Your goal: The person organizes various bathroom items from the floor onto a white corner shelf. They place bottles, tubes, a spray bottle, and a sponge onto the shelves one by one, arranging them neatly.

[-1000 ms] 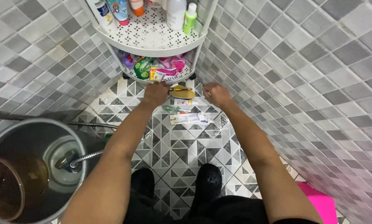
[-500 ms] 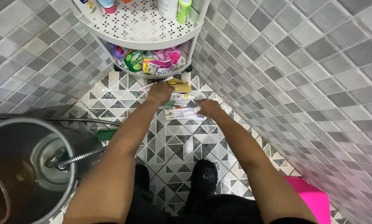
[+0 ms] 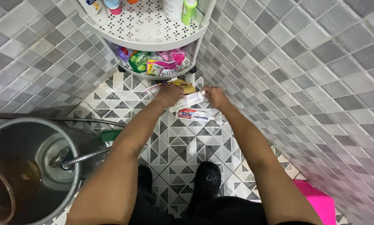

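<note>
Hands meet low over the tiled floor (image 3: 182, 146) before the corner shelf rack (image 3: 153, 41): right hand (image 3: 215, 96) clamped on a white toothpaste tube (image 3: 190, 101), left hand (image 3: 169, 93) closed on toothbrushes (image 3: 164, 84). Gathering seems underway; another toothpaste tube (image 3: 194, 115) lies just beneath.

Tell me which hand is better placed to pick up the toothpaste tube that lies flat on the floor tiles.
Probably the left hand. The right hand already grips a white tube, while the left seems only to touch its other end. The toothpaste tube lies between both hands, just below them.
</note>
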